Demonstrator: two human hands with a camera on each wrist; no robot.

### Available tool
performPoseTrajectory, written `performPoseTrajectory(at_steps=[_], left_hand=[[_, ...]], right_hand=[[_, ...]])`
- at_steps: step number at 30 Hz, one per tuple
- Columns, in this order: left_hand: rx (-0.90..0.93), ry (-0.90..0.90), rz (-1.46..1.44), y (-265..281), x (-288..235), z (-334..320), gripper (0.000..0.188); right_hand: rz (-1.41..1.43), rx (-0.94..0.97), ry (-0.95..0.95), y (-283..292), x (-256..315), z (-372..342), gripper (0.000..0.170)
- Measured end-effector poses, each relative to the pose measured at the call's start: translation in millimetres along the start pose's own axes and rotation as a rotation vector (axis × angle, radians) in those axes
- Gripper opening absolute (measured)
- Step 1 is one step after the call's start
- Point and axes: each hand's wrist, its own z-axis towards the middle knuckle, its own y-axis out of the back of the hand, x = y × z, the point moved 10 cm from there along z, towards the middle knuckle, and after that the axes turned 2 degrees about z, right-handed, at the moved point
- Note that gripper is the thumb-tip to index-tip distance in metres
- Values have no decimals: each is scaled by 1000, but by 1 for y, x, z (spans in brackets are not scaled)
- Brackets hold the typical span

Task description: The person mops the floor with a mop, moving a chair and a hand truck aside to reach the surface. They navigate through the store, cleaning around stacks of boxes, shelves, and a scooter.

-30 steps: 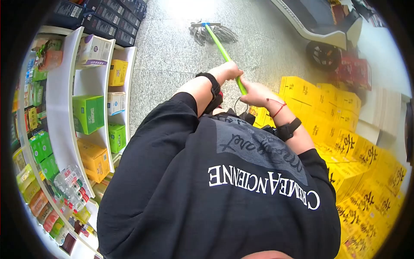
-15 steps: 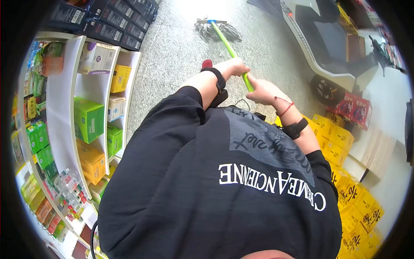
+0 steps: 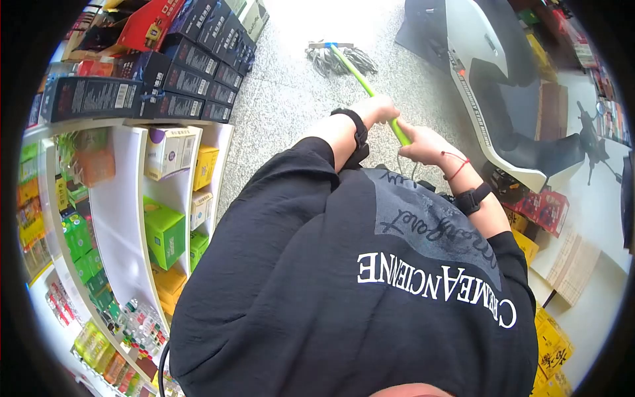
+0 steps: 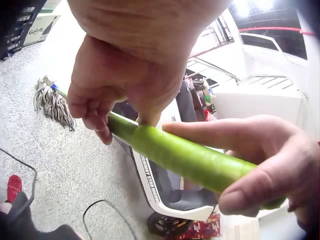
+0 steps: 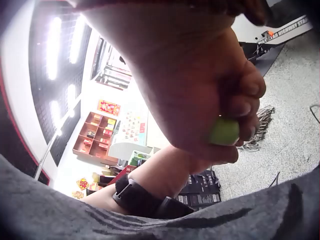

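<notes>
A mop with a green handle (image 3: pixel 358 77) reaches out ahead over the speckled floor. Its grey string head (image 3: pixel 340 61) lies spread on the floor, with a blue joint at the top. My left hand (image 3: pixel 378 110) grips the handle further down the shaft, fingers wrapped round it. Closer to my body, the right hand (image 3: pixel 423 144) holds the thick top end, with thumb and forefinger along it in the left wrist view. In the right wrist view the handle's green end (image 5: pixel 224 131) pokes out of the curled right fingers.
White shelves (image 3: pixel 122 218) with boxed goods line the left side, and dark boxes (image 3: pixel 188 76) are stacked beyond them. A white-and-black scooter-like vehicle (image 3: pixel 486 126) stands on the right. Behind it are red boxes (image 3: pixel 546 210) and yellow boxes (image 3: pixel 552 341). A thin cable (image 4: pixel 107 202) loops over the floor.
Both hands keep their grip on the mop. The view has moved forward: shelves and yellow boxes slide back, while more of the dark boxes and the scooter-like vehicle shows.
</notes>
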Motion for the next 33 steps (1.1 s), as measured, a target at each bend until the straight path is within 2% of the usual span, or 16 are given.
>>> performPoseTrajectory(at_steps=[3, 4, 5, 7, 11, 12, 14, 15, 16, 18, 21, 22, 24, 27, 31, 33], left_hand=[[-9, -1, -19, 27, 6, 10, 39], [-16, 3, -32, 38, 10, 19, 39], [-22, 8, -48, 47, 16, 22, 39], [-37, 15, -74, 63, 26, 26, 39], [-90, 30, -113, 111, 25, 55, 39], [-99, 35, -122, 126, 26, 69, 39], [-118, 46, -139, 158, 24, 105, 39], [-134, 51, -144, 146, 59, 35, 39], [-151, 57, -149, 194, 18, 139, 38], [-182, 72, -170, 227, 25, 153, 38], [-206, 100, -195, 271, 27, 165, 38], [-221, 107, -200, 269, 41, 121, 38], [-262, 114, -206, 327, 12, 191, 38], [-253, 141, -261, 346, 26, 209, 38], [-270, 163, -291, 407, 2, 249, 38], [-278, 168, -299, 394, 24, 238, 38]], right_hand=[[-50, 0, 47, 18, 7, 25, 64], [-48, 6, 7, 34, 17, 28, 45], [-58, 18, 14, 48, 28, 34, 45], [64, 185, -168, 57, 22, 48, 44], [-40, 43, 57, 96, 25, 100, 42], [-87, 5, 147, 98, 12, 123, 63], [-77, 45, 124, 121, 7, 147, 63], [-64, 72, 96, 135, 4, 162, 62], [-74, 75, 113, 150, 7, 177, 62], [-151, 66, 102, 186, 9, 206, 43], [-151, 73, 171, 228, 2, 256, 42], [-182, 53, 238, 245, 7, 266, 42], [-220, 1, 350, 279, 9, 290, 42], [-257, 153, 190, 315, 10, 310, 42], [-334, 157, 252, 346, 12, 338, 44], [-337, 160, 275, 364, 12, 355, 44]])
